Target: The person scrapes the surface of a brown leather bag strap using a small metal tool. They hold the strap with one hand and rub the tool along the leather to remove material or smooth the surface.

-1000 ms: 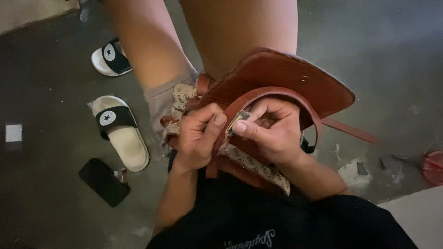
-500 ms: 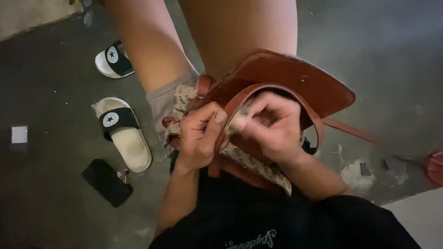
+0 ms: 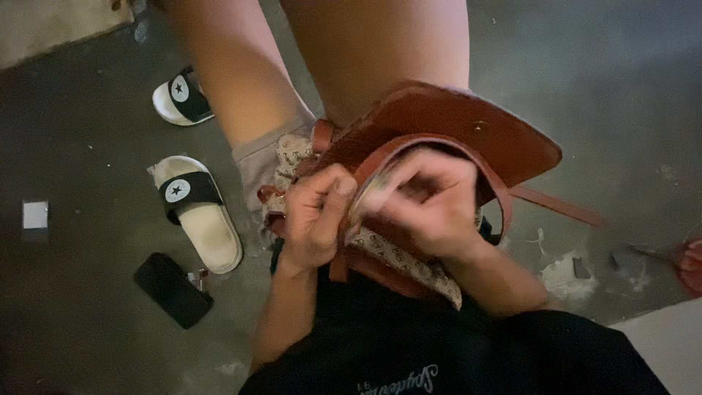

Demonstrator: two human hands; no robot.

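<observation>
Brown leather bag [image 3: 453, 124] sits in your lap, flap thrown open, patterned cloth lining [image 3: 398, 256] spilling out over the front edge. Your left hand [image 3: 314, 216] has its fingers curled tight around the bag's strap [image 3: 344, 241] and front rim. Your right hand [image 3: 431, 205] is blurred at the mouth of the bag; fingers look pinched together, on what you cannot tell. Two white slippers [image 3: 197, 212] and a black phone [image 3: 172, 289] lie on the concrete floor [image 3: 73, 132], left of your legs.

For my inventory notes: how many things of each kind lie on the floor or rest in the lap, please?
White slide sandals: 2
Black phone: 1
Brown leather bag, held by left hand and right hand: 1
Total: 4
</observation>
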